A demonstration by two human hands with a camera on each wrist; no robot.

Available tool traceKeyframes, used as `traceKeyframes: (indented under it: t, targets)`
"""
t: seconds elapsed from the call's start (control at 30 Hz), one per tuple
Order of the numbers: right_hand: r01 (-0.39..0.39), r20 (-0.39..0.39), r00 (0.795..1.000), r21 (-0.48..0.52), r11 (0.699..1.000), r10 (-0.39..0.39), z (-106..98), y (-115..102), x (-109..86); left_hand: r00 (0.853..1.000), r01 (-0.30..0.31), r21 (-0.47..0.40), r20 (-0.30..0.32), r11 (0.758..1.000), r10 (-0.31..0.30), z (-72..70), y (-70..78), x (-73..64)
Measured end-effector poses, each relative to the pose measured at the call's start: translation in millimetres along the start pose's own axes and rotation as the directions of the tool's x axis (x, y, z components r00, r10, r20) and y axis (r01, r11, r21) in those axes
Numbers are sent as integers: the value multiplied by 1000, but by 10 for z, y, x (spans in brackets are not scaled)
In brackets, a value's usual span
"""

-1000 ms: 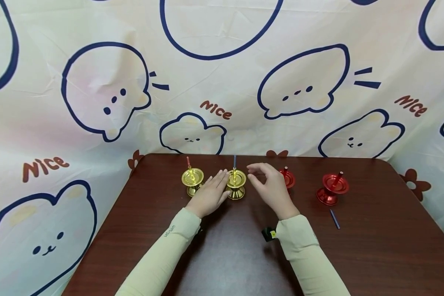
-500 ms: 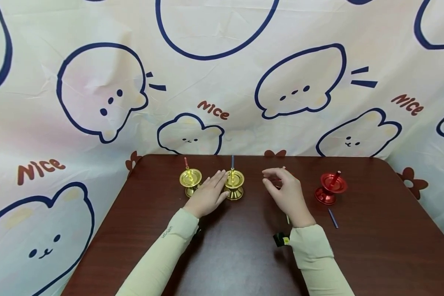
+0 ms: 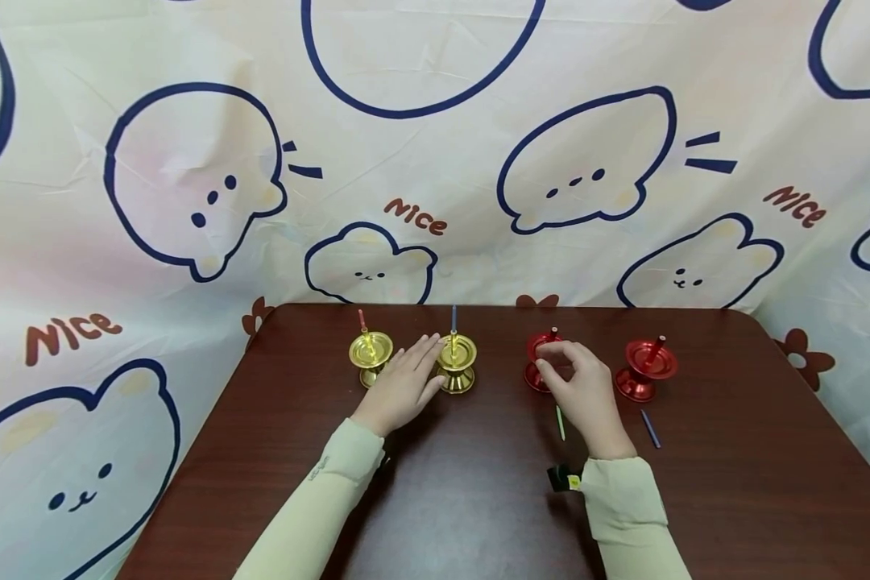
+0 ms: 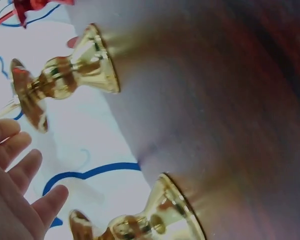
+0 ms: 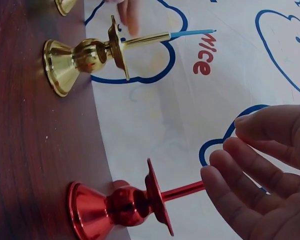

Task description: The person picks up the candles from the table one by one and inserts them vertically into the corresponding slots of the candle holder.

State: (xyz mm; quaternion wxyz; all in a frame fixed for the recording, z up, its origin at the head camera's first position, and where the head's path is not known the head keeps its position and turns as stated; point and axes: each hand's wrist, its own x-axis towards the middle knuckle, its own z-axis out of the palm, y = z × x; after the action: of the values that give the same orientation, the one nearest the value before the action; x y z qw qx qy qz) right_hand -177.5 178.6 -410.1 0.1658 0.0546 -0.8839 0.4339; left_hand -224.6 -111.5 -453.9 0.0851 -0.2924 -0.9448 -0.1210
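My left hand (image 3: 400,387) stays flat with fingers straight, its fingertips right at the dish of a gold candle holder (image 3: 458,383). A thin blue candle (image 3: 454,319) stands upright in that holder. Left of it, partly behind the hand, is a second gold candle holder (image 3: 371,348) bearing a red candle (image 3: 362,321). My right hand (image 3: 589,396), fingers loosely bent and holding nothing, hovers at a red candle holder (image 3: 536,377) and overlaps part of it. In the right wrist view, its fingertips lie close to the bare tube (image 5: 182,191) of that red holder.
Another red candle holder (image 3: 638,385) stands farther right, with no candle in its tube. A green candle (image 3: 561,423) and a blue candle (image 3: 650,428) lie on the brown table (image 3: 464,499). A printed cloth (image 3: 464,161) hangs behind the table's back edge.
My right hand has moved right, from beside the blue-candled gold holder to the nearer red holder. The green candle has come into view beside it. My left hand keeps its place.
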Motion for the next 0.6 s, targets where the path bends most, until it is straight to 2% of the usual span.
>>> traceKeyframes:
  t: [0.1, 0.2, 0.4, 0.6]
  targets:
    - [-7, 2, 1000, -14, 1000, 7, -21, 36, -30, 998, -16, 15, -57, 1000, 17, -30, 29, -38]
    - [-9, -8, 1000, -30, 1000, 9, -50, 71, -60, 988, -68, 58, -137, 996, 75, -52, 71, -70]
    - [-39, -11, 999, -73, 997, 38, -110, 124, -101, 942, -186, 150, -253, 971, 220, -86, 215, -80]
    - [-94, 31, 995, -94, 991, 97, -149, 145, -109, 896, -289, 170, -300, 942, 329, -89, 390, -2]
